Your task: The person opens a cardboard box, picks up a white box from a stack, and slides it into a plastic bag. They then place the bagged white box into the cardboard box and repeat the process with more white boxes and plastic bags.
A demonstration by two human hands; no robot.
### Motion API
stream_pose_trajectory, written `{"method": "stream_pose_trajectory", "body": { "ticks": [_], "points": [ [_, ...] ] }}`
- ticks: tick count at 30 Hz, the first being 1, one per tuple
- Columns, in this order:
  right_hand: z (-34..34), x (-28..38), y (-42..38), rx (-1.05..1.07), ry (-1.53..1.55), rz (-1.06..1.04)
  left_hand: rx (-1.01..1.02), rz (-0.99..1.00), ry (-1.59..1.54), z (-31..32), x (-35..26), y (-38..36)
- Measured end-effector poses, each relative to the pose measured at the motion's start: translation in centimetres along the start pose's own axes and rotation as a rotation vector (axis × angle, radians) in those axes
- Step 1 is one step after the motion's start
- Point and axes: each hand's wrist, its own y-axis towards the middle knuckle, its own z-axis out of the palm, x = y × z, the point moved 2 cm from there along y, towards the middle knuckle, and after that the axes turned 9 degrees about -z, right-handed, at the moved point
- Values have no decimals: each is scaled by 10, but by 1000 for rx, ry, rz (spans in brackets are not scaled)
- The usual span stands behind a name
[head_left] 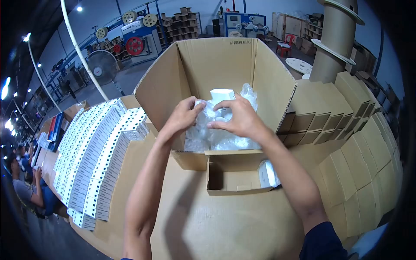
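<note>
A large open cardboard box [216,60] stands in the middle, with clear plastic wrap [234,141] and a white block [222,94] in it. Over its near part, my left hand [187,113] pinches a piece of clear plastic between thumb and fingers. My right hand [240,116] is curved beside it, thumb and fingers apart, around the same plastic; whether it touches it is hard to tell. In front of the large box lies a small open cardboard box [236,188], with a plastic-wrapped white item [268,174] at its right end.
Rows of stacked white boxes [93,156] stand on the left of the cardboard-covered table [208,225]. Folded brown cartons [364,160] fill the right side. Behind are a large spool [331,43], a fan [102,67] and machines. A seated person [32,190] is at the far left.
</note>
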Motion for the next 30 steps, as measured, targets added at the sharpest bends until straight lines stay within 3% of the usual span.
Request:
{"method": "stream_pose_trajectory", "body": {
  "ticks": [3, 4, 7, 9, 12, 18, 19, 20, 22, 24, 25, 27, 29, 30],
  "points": [
    [13, -11, 4, -198, -38, -4, 82, 17, -307, 15, -1, -1],
    [9, -11, 3, -159, 47, 37, 75, 98, -188, 15, -6, -6],
    [4, -18, 2, -147, 63, 156, 33, 147, -276, 17, -1, -6],
    [1, -28, 0, -190, 52, 144, -99, 121, -165, 14, 3, -3],
    [4, -36, -3, -222, 189, 302, -355, 133, 67, 15, 5, -2],
    [-3, -36, -6, -199, 154, 395, -550, 189, 155, 13, 21, 16],
    [-5, -38, -8, -259, 125, 399, -596, 202, 208, 15, 24, 17],
    [-6, -42, -7, -322, 94, 396, -525, 92, 236, 18, 26, 23],
    [-9, -43, -7, -418, 78, 389, -603, 122, 362, 25, 30, 29],
    [-14, -36, -8, -475, 320, 492, -636, 110, 435, 33, 18, 21],
    [-15, -30, -8, -501, 446, 545, -652, 144, 283, 32, 8, 13],
    [-13, -24, -8, -589, 633, 450, -673, 219, -20, 24, -17, -5],
    [-12, -3, -16, -660, 761, 342, -213, -48, -370, 25, -39, -34],
    [-11, 9, -23, -634, 761, 312, -119, -36, -573, 40, -45, -46]
  ]
}}
